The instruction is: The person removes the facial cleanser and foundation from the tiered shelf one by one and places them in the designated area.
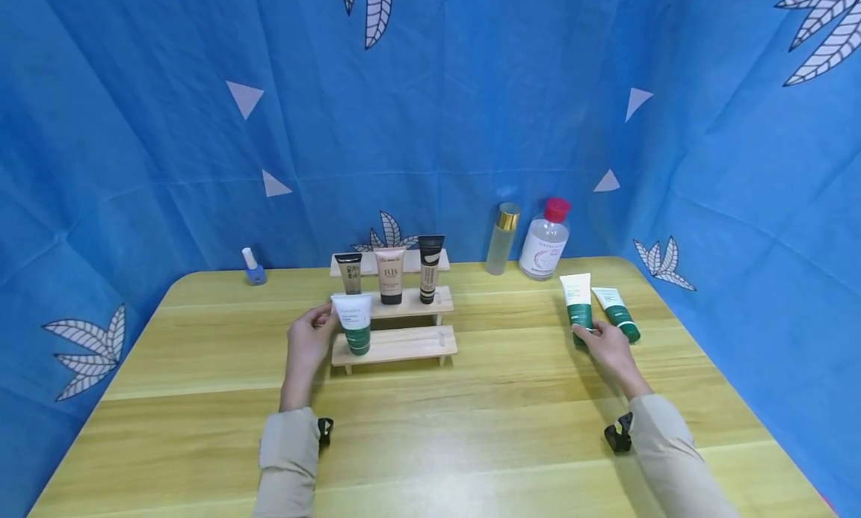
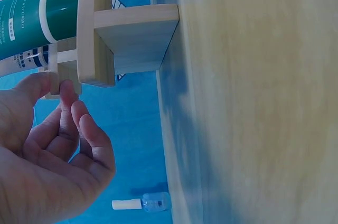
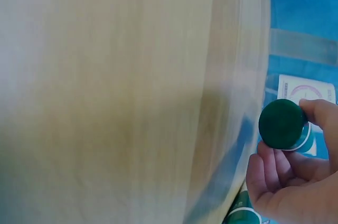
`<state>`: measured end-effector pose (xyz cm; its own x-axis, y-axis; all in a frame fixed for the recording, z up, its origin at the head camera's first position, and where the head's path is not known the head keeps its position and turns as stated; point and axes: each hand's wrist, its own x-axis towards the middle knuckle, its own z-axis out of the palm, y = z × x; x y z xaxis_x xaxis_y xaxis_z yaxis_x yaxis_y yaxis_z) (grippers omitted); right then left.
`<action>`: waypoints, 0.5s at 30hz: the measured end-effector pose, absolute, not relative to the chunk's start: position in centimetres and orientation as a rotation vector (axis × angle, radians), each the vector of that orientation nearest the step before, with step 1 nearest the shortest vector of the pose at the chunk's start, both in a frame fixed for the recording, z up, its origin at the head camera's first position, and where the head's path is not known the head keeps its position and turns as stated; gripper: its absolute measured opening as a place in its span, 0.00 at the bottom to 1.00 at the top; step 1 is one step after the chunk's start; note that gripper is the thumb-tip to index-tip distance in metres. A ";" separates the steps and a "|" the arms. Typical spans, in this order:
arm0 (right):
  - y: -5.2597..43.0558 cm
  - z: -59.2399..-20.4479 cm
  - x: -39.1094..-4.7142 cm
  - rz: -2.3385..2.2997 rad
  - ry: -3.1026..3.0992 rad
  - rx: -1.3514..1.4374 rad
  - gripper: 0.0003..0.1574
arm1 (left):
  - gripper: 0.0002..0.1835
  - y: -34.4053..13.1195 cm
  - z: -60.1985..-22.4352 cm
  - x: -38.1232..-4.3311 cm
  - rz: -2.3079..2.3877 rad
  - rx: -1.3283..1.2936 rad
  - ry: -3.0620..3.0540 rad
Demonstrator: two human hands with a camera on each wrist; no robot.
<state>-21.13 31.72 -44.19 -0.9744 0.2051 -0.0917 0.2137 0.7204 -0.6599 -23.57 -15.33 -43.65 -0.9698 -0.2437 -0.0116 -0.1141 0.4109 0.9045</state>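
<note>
At the left end of a small stepped wooden rack, my left hand pinches the end of a step between thumb and fingertip, as the left wrist view shows. A white-and-green squeeze tube stands cap down on the lowest step, beside that hand. On the step behind are a dark-topped tube, a beige BB cream tube and a black tube. My right hand grips another white-and-green squeeze tube near its green cap, holding it upright. A similar tube lies just right of it.
At the table's back edge stand a clear bottle with a gold cap and a bottle with a red cap. A blue nail polish bottle is at the back left. Blue cloth hangs behind the wooden table.
</note>
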 end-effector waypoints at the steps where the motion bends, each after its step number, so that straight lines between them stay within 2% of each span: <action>1: 31.9 -44.2 -21.2 -1.103 2.895 0.361 0.29 | 0.22 -15.3 -43.7 -23.6 -1.611 0.320 -2.531; 6: 32.6 -44.1 -21.7 -1.022 2.884 0.375 0.36 | 0.21 -15.3 -43.7 -23.6 -1.615 0.314 -2.517; 15: 32.9 -44.6 -22.6 -0.942 2.873 0.329 0.34 | 0.21 -15.2 -43.5 -23.5 -1.618 0.319 -2.513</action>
<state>-22.59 32.87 -44.65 -0.9717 0.1727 -0.1613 0.2347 0.7851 -0.5732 -23.49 -15.23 -43.53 -0.9684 -0.2495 -0.0005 -0.1036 0.4005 0.9104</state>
